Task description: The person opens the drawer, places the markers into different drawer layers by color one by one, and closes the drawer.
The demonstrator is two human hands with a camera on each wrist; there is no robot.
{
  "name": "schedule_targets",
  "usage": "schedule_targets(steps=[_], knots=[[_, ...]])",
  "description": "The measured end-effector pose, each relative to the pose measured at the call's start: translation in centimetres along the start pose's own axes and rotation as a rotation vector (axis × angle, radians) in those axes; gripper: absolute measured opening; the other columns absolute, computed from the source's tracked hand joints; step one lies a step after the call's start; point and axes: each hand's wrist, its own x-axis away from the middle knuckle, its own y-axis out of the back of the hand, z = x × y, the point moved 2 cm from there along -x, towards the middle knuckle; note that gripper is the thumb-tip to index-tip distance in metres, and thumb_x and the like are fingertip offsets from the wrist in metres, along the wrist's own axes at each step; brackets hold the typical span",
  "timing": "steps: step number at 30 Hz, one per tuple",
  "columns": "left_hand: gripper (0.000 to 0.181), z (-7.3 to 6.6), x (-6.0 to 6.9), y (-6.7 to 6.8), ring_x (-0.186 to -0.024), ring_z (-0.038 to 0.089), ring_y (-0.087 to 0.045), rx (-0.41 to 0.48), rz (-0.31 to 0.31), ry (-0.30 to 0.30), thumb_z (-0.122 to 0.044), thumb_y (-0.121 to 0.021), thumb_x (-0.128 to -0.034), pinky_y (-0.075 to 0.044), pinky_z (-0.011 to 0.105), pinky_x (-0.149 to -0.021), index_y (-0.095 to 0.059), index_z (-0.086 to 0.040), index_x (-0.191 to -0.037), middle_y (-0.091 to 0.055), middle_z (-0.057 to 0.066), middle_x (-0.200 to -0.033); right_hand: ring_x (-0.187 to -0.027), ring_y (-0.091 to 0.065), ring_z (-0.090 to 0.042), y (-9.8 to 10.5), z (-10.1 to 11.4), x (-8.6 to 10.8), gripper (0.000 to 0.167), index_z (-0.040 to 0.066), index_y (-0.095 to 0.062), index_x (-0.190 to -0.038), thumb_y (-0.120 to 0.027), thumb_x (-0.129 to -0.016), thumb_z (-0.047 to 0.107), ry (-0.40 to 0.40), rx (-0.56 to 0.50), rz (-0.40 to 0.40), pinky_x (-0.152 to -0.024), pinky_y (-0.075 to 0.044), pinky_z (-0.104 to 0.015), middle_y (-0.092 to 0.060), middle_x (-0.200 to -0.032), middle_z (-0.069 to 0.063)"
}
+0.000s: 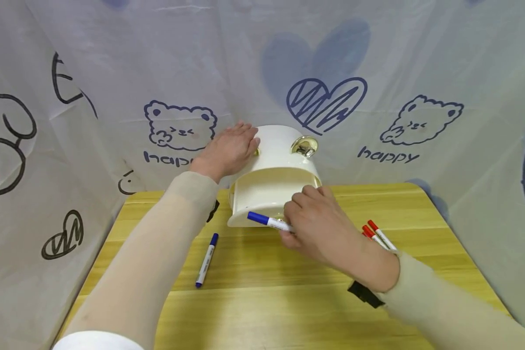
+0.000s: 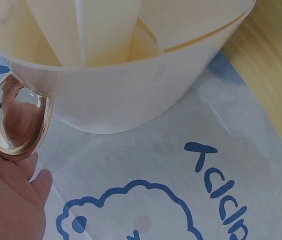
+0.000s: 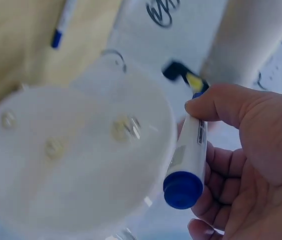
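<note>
A white rounded container (image 1: 276, 146) with two shiny gold knobs stands at the table's back edge, its wide front opening facing me. My left hand (image 1: 231, 151) rests on its upper left side with fingers extended, beside the left gold knob (image 2: 21, 117). In front of the opening, my right hand (image 1: 317, 224) pinches a white marker (image 1: 259, 218) with a blue cap between thumb and fingers. The right wrist view shows this marker (image 3: 193, 150) close to the container's pale front flap (image 3: 81, 185). Part of the opening's right side is hidden behind my right hand.
Another blue-capped marker (image 1: 207, 261) lies on the wooden table (image 1: 262, 306), left of centre. Several red-capped markers (image 1: 380, 234) lie to the right, partly covered by my right forearm. A printed cloth (image 1: 253, 63) hangs behind and beside the table.
</note>
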Motion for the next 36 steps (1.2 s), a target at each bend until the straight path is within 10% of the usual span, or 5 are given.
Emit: schedule_targets(steps=[17, 36], knots=[[0.062, 0.0, -0.1, 0.0, -0.165, 0.030, -0.010, 0.011, 0.000, 0.004, -0.042, -0.021, -0.1163, -0.009, 0.044, -0.137, -0.025, -0.008, -0.168, -0.020, 0.013, -0.176, -0.094, -0.059, -0.032, -0.2, -5.2, -6.3, 0.019, 0.012, -0.073, -0.081, -0.076, -0.090, 0.028, -0.133, -0.049, 0.196, -0.080, -0.045, -0.046, -0.069, -0.085, -0.003], [0.062, 0.0, -0.1, 0.0, -0.165, 0.030, -0.010, 0.001, -0.001, 0.010, -0.042, -0.020, -0.1164, -0.011, 0.044, -0.137, -0.024, -0.008, -0.169, -0.019, 0.012, -0.176, -0.098, -0.057, -0.028, -4.2, -5.8, -7.8, 0.019, 0.016, -0.076, -0.081, -0.079, -0.090, 0.032, -0.203, -0.103, 0.382, -0.093, -0.044, -0.047, -0.068, -0.087, 0.001]])
